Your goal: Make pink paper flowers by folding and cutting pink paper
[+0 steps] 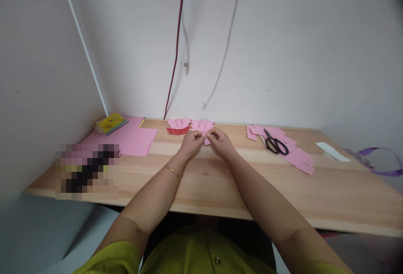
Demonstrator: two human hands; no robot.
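Note:
My left hand (192, 143) and my right hand (219, 140) meet over the back middle of the table. Thumbs and fingertips of both are pinched together on a small piece of pink paper (206, 141), largely covered by the fingers. Just behind them lies a pink paper cutout (201, 126) with creases and a jagged edge; whether the held piece belongs to it I cannot tell. Another creased pink cutout (179, 123) is to its left. In front of that one sits a red folded paper strip (178, 131) with a zigzag pattern, close to my left hand.
At right, black-handled scissors (276, 144) rest on pink paper scraps (299, 159). Farther right are a white strip (332, 151) and a purple strap (385, 149). Pink sheets (138, 141) and a yellow packet (111, 123) lie left, behind a blurred-out dark object (90, 171). Cables (178, 43) hang along the wall.

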